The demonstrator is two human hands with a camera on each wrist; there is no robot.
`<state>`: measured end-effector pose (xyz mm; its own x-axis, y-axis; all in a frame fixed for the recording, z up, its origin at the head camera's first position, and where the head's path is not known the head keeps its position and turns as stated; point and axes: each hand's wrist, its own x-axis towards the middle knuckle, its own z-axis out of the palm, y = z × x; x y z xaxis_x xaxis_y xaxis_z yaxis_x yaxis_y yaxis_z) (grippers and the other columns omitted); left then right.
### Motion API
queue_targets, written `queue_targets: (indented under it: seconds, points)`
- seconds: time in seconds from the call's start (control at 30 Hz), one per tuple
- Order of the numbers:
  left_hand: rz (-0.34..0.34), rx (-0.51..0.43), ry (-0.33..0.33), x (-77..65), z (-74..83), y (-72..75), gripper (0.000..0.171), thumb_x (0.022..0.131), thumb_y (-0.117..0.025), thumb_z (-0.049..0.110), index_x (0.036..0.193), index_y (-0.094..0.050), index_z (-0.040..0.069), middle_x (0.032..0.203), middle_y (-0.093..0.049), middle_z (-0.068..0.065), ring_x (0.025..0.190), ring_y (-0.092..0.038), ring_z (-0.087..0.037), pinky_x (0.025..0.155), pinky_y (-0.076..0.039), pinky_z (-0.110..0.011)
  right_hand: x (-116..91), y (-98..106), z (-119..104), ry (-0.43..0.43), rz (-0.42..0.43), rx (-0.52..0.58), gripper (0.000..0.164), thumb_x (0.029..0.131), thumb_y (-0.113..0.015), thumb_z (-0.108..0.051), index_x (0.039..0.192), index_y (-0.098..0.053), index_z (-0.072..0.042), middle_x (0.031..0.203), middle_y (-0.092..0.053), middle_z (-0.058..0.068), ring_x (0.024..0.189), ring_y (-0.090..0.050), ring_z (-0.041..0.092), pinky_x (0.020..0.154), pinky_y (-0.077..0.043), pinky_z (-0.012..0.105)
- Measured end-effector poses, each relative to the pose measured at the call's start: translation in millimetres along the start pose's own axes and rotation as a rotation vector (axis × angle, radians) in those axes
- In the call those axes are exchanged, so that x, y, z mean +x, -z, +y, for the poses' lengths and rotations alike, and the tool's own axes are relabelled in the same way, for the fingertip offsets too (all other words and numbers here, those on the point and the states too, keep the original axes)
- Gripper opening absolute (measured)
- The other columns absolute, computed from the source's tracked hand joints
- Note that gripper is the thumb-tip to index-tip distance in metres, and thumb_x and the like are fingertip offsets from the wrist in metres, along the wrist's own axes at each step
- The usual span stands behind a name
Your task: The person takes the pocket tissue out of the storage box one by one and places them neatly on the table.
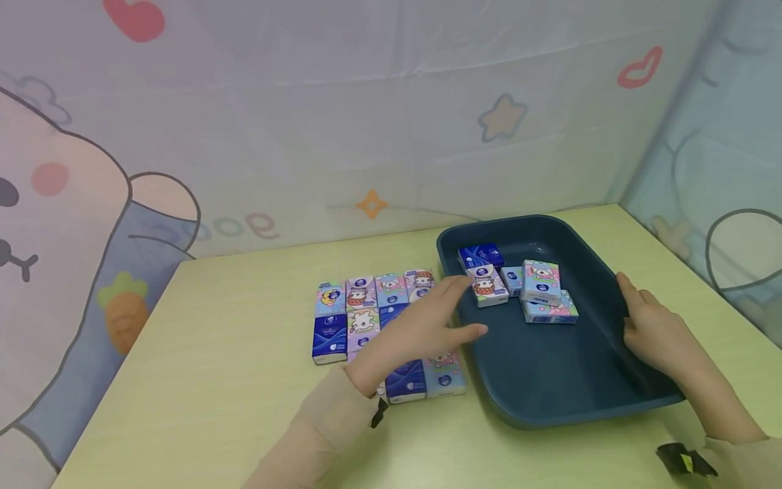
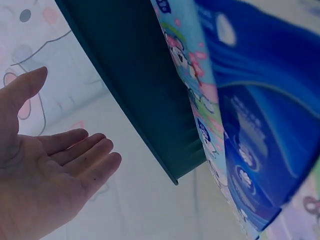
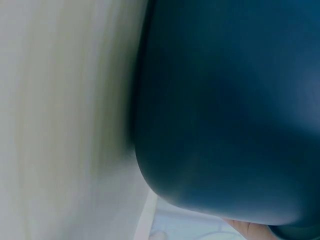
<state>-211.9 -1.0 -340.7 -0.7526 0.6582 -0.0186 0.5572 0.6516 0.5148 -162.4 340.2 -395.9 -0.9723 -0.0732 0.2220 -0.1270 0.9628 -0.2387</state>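
My left hand [image 1: 427,324] hovers above the near-left rim of a dark blue plastic tray [image 1: 550,380], over the edge of a block of tissue packs [image 1: 330,336]. In the left wrist view the left hand [image 2: 55,175] has its palm bare and its fingers loosely extended, with nothing held. My right hand [image 1: 660,333] grips the tray's right rim. Only a little of the right hand [image 3: 248,228] shows in the right wrist view, beside the tray's wall [image 3: 220,125]. Several small tissue packs [image 1: 541,278] lie loose inside the tray, some overlapping.
The tissue packs on the pale yellow-green table [image 1: 232,367] stand in tight rows left of the tray, blue ones among pastel cartoon ones, partly hidden by the left arm. A printed cloth backdrop [image 1: 305,136] rises behind the table.
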Motion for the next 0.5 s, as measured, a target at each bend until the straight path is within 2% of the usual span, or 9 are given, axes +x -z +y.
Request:
queue_targets:
  seconds: [0.23,0.5]
  points:
    - [0.021,-0.025,-0.033,20.8,1.6,3.1,0.078,0.093,-0.059,0.044,0.154,-0.018,0.018,0.161,-0.021,-0.005,0.147,-0.026,-0.024,0.116,-0.032,-0.043,0,-1,0,0.006,0.009,-0.002,0.067,0.081,-0.047,0.007,0.142,-0.021,0.019,0.107,-0.048,0.045,0.063,-0.052,0.032,0.046,-0.035,0.034]
    - [0.006,0.017,-0.054,47.8,8.8,5.8,0.083,0.090,-0.062,0.043,0.155,-0.016,0.018,0.161,-0.020,-0.004,0.149,-0.020,-0.022,0.119,-0.026,-0.041,0,-1,1,-0.002,-0.005,-0.001,0.068,0.082,-0.047,0.006,0.143,-0.019,0.018,0.107,-0.048,0.045,0.061,-0.049,0.029,0.046,-0.033,0.032]
